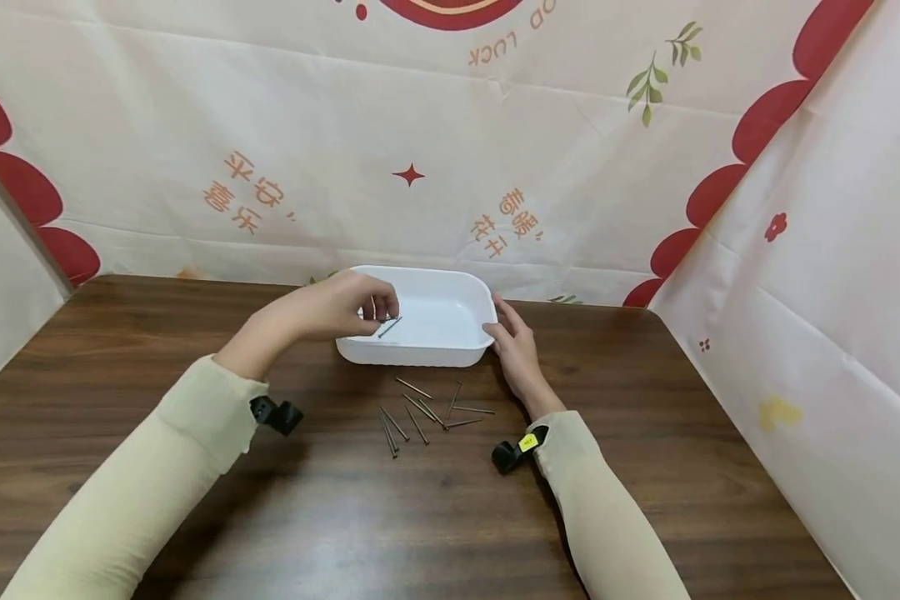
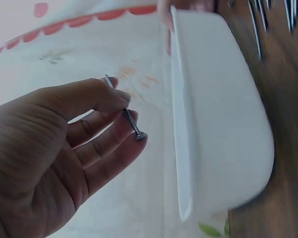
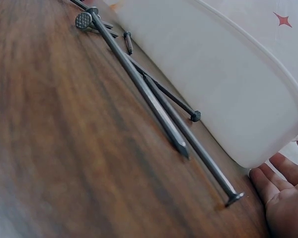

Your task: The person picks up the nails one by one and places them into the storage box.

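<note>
My left hand (image 1: 345, 304) is over the left end of a white plastic tray (image 1: 412, 356), pinching a steel nail (image 2: 131, 119) between thumb and fingertips. In the left wrist view the nail slants with its head downward, beside the tray's rim. My right hand (image 1: 520, 354) holds the tray's right end, thumb at the rim and fingers along the outer wall. Part of that hand (image 3: 290, 198) shows low in the right wrist view. In front of the tray several loose nails (image 1: 417, 425) lie scattered on the table, some crossing each other.
The brown wood-grain table (image 1: 450, 517) carries everything. A pale printed cloth (image 1: 330, 125) hangs close behind the tray, and another cloth panel (image 1: 817, 350) borders the right side. Black wrist cameras (image 1: 276, 414) are strapped over both sleeves.
</note>
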Demonstrator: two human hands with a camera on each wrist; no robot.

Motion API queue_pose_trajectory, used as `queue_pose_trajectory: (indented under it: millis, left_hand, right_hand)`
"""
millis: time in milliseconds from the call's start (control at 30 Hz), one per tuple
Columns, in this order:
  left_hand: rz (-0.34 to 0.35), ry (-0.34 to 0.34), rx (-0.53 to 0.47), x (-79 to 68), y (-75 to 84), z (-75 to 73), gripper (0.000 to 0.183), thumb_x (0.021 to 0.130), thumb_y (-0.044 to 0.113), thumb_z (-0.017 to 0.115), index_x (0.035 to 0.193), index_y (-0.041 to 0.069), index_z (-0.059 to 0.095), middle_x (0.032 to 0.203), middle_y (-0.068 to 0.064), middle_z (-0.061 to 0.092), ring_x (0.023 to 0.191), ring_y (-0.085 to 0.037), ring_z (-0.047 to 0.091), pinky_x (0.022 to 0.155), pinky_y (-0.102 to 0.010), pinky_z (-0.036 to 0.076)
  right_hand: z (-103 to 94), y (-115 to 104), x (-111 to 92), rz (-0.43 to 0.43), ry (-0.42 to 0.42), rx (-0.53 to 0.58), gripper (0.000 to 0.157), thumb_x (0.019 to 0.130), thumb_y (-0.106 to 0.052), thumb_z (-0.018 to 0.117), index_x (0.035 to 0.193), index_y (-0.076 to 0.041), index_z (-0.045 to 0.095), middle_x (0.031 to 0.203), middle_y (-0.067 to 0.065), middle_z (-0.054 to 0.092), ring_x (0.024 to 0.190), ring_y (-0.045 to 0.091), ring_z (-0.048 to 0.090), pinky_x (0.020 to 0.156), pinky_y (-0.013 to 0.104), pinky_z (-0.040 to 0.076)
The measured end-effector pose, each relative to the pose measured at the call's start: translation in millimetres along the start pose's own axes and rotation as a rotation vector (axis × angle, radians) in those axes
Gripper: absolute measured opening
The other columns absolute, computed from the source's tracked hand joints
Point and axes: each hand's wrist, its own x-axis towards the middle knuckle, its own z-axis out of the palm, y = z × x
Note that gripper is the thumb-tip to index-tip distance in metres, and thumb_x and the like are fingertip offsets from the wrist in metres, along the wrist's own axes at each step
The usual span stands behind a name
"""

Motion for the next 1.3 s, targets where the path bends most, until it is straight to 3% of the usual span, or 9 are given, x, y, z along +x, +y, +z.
queue_pose_trajectory:
  millis: [233, 400, 533, 700, 800, 1033, 1300]
  left_hand:
    - [-0.097, -0.076, 0.093, 16.1, -11.6, -12.0, 0.018, 0.084, -0.002, 0.062, 0.099, 0.005, 0.069, 0.089, -0.008, 0.069, 0.084, -0.023, 0.064, 0.079, -0.037, 0.054]
    - [-0.121, -0.076, 0.133, 26.9, -21.8, -6.8, 0.017, 0.084, -0.002, 0.063, 0.098, 0.004, 0.070, 0.090, -0.010, 0.070, 0.085, -0.023, 0.064, 0.078, -0.037, 0.053]
    - [-0.165, -0.075, 0.130, 36.5, -26.3, -1.2, 0.019, 0.083, -0.001, 0.063, 0.100, 0.003, 0.071, 0.092, -0.011, 0.070, 0.086, -0.024, 0.063, 0.077, -0.037, 0.053]
    - [-0.227, -0.091, 0.136, 45.7, -34.6, 6.2, 0.024, 0.083, -0.001, 0.060, 0.104, 0.000, 0.072, 0.094, -0.013, 0.071, 0.089, -0.025, 0.064, 0.081, -0.038, 0.053]
    - [-0.262, -0.113, 0.131, 49.0, -40.0, 9.6, 0.025, 0.084, -0.003, 0.060, 0.105, -0.001, 0.072, 0.096, -0.014, 0.070, 0.090, -0.025, 0.063, 0.082, -0.037, 0.053]
    - [-0.322, -0.147, 0.156, 54.2, -47.6, 19.4, 0.023, 0.086, -0.002, 0.059, 0.105, 0.003, 0.070, 0.098, -0.013, 0.070, 0.090, -0.024, 0.061, 0.079, -0.035, 0.051]
    - [-0.330, -0.177, 0.146, 59.9, -54.0, 31.3, 0.022, 0.086, -0.003, 0.058, 0.104, 0.001, 0.070, 0.099, -0.014, 0.070, 0.088, -0.024, 0.061, 0.075, -0.033, 0.050]
  right_hand:
    - [1.7, -22.4, -11.6, 0.017, -0.008, 0.009, 0.061, 0.098, -0.008, 0.053, 0.157, -0.011, 0.036, 0.135, 0.027, 0.056, 0.081, 0.013, 0.051, 0.071, 0.024, 0.042]
    - [-3.8, -7.4, -4.5, 0.024, -0.007, 0.000, 0.060, 0.099, -0.010, 0.053, 0.157, -0.018, 0.038, 0.137, 0.026, 0.056, 0.077, 0.012, 0.048, 0.069, 0.023, 0.040]
    - [-5.8, 2.9, 0.3, 0.000, 0.014, -0.017, 0.058, 0.100, -0.013, 0.053, 0.155, -0.023, 0.041, 0.137, 0.023, 0.057, 0.081, 0.007, 0.053, 0.072, 0.018, 0.044]
    - [-3.5, 5.8, 2.2, -0.025, 0.004, -0.006, 0.060, 0.099, -0.013, 0.052, 0.157, -0.019, 0.038, 0.140, 0.022, 0.056, 0.102, 0.011, 0.060, 0.081, 0.015, 0.050]
    - [-1.2, 5.2, 3.2, -0.024, -0.002, -0.008, 0.060, 0.099, -0.013, 0.052, 0.157, -0.019, 0.038, 0.141, 0.021, 0.055, 0.106, 0.013, 0.060, 0.083, 0.015, 0.051]
    - [1.7, 2.8, 3.6, -0.016, -0.003, -0.021, 0.059, 0.099, -0.014, 0.053, 0.155, -0.025, 0.041, 0.139, 0.021, 0.057, 0.106, 0.012, 0.060, 0.085, 0.015, 0.051]
    - [0.5, 4.2, 3.0, -0.021, 0.005, -0.007, 0.059, 0.098, -0.013, 0.053, 0.156, -0.022, 0.040, 0.140, 0.020, 0.057, 0.107, 0.014, 0.060, 0.084, 0.016, 0.052]
